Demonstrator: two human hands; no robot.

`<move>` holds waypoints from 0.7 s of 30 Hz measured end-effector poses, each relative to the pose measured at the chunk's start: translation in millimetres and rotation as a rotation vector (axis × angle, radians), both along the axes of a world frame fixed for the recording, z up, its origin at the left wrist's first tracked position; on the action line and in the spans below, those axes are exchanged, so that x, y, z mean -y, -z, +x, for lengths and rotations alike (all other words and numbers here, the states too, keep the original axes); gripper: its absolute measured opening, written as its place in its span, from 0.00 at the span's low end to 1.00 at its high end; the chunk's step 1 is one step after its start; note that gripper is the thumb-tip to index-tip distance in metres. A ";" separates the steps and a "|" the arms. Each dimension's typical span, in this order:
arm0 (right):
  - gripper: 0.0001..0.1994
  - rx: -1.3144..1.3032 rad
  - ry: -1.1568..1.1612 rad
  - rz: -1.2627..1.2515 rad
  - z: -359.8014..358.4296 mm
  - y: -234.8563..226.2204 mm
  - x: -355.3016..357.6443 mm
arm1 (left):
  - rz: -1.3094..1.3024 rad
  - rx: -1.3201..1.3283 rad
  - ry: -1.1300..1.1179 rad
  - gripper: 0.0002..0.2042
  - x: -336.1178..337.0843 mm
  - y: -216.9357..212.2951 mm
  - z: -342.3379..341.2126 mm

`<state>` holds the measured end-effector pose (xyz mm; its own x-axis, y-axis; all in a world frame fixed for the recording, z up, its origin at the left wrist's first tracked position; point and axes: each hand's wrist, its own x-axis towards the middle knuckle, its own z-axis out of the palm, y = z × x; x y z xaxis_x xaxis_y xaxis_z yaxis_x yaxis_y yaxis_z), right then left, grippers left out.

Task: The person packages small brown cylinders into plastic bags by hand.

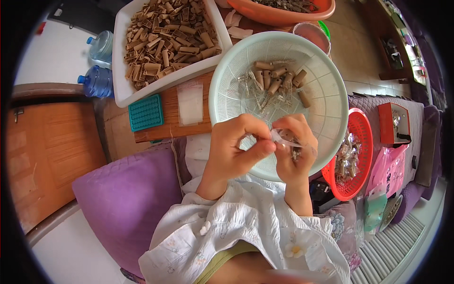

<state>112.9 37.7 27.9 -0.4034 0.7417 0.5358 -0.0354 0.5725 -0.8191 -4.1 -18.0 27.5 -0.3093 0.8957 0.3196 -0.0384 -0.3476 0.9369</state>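
My left hand (239,151) and my right hand (299,146) meet over the near part of a pale green mesh basket (328,116). Between the fingertips of both is a small clear plastic piece (285,140), like a thin bag or strip, pinched from either side. Its exact shape is partly hidden by the fingers. Beyond the hands, short brown tube-like pieces (275,85) lie in the basket, mixed with crinkled clear plastic (265,105). More small items show below my right hand, mostly covered by it.
A white tub (163,89) heaped with brown pieces stands far left. Beside it on the wooden table are a teal tray (145,112) and white packets (190,104). At right, a red basket (368,142) holds clear-wrapped items, near a red box (387,124) and a pink bag (385,173).
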 end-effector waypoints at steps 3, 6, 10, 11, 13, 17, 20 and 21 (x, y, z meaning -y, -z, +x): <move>0.15 -0.029 -0.005 -0.060 2.2 5.4 0.2 | -0.020 0.227 -0.023 0.07 -2.3 4.4 -1.6; 0.16 -0.042 0.037 -0.077 1.5 3.2 3.7 | 0.172 0.371 -0.054 0.07 -8.4 10.0 -8.2; 0.18 -0.014 0.056 -0.079 1.6 -1.9 3.8 | 0.115 0.352 -0.241 0.08 -8.0 0.7 -7.5; 0.19 0.013 0.060 -0.067 2.2 -2.5 3.3 | 0.121 0.365 -0.175 0.07 -5.2 0.8 -9.8; 0.20 0.016 0.055 -0.089 2.3 -1.8 3.3 | 0.166 0.355 -0.106 0.06 -3.8 2.3 -10.7; 0.24 0.057 0.040 -0.123 2.4 0.7 3.7 | 0.191 0.094 -0.076 0.06 5.6 3.2 -6.9; 0.23 0.067 0.032 -0.144 3.2 0.1 5.7 | 0.266 -0.371 -0.188 0.12 0.5 -1.1 -5.7; 0.23 0.068 0.033 -0.144 4.1 -0.4 6.5 | 0.254 -0.540 -0.181 0.12 -1.3 -2.8 -9.4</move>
<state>117.0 31.1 28.3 -0.4088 0.8226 0.3952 0.0397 0.4487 -0.8928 -13.5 -16.7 30.3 -0.1840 0.7195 0.6697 0.4979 -0.5192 0.6946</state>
